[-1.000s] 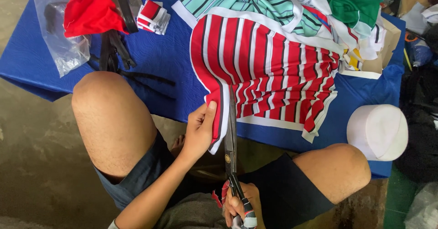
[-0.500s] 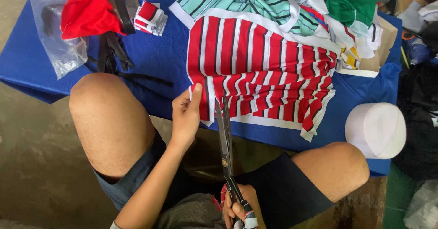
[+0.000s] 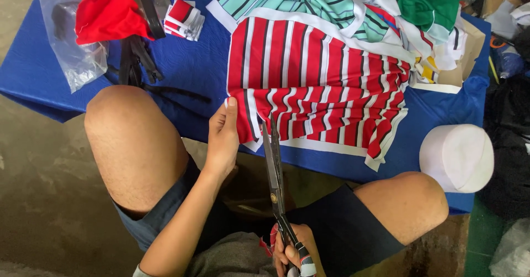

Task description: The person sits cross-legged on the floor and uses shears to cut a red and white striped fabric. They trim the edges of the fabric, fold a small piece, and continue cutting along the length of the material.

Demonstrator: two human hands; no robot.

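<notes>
Mid-cut: left hand [image 3: 222, 139] pinches red-and-white striped fabric piece [image 3: 314, 83]; right hand [image 3: 292, 252] grips long steel scissors [image 3: 274, 169] (blades nearly closed); next, steady edge tension

Scene is lit evenly by soft, diffuse daylight; no single source can be placed. Brightness is moderate, w/ colours well saturated on the blue table cover [image 3: 187, 67]. Shadows are weak: a soft one is cast below the cover's near edge, onto the floor and between the knees. Faint glare is seen on the clear plastic bag [image 3: 77, 50] at the cover's left end. The white foam block [image 3: 457, 156] at the cover's right end is near overexposed. Focus is sharp across the cover; slight softness and mild wide-angle stretch are noted toward frame corners. Approx. no motion blur.
</notes>
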